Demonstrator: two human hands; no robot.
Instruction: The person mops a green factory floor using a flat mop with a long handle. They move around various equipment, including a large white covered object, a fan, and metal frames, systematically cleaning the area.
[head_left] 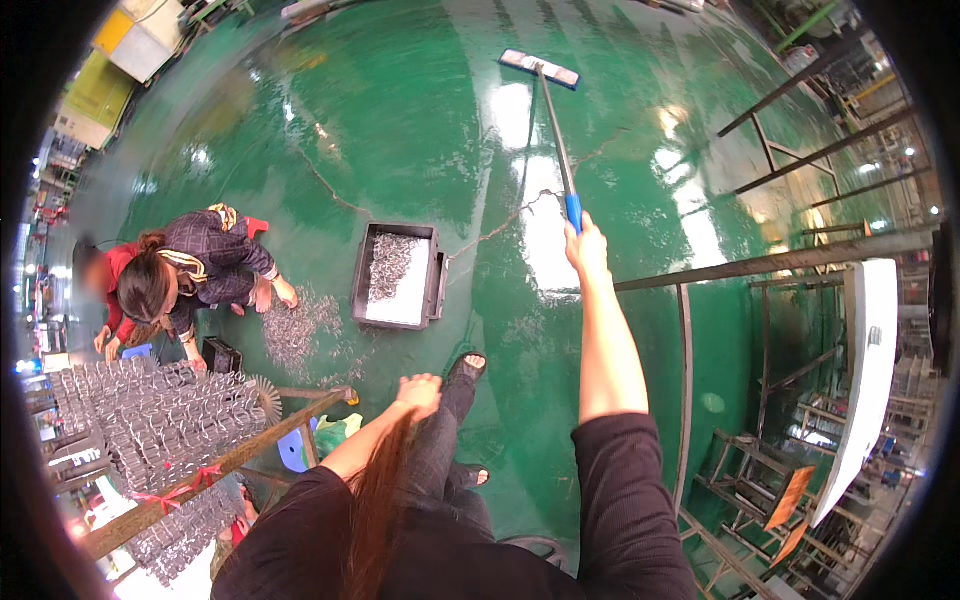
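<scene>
My right hand (pixel 588 245) is wrapped around the blue grip of a long-handled flat mop (pixel 560 140). Its pole stretches away from me, and the wide mop head rests on the green floor at the far side. My left hand (pixel 420 392) hangs over my leg with its fingers curled in, and nothing shows in it. Beyond that hand, a black plastic crate (pixel 408 312) stands on the floor, partly filled with small shiny metal pieces (pixel 393 265).
At left, a crouching person (pixel 205 250) reaches toward a pile of small metal pieces (pixel 298 330) on the floor; another person in red is beside them. Stacked metal parts (pixel 155 415) stand at lower left. Metal frames (pixel 685 380) and a white panel (pixel 862 380) line the right. Cracks run across the floor.
</scene>
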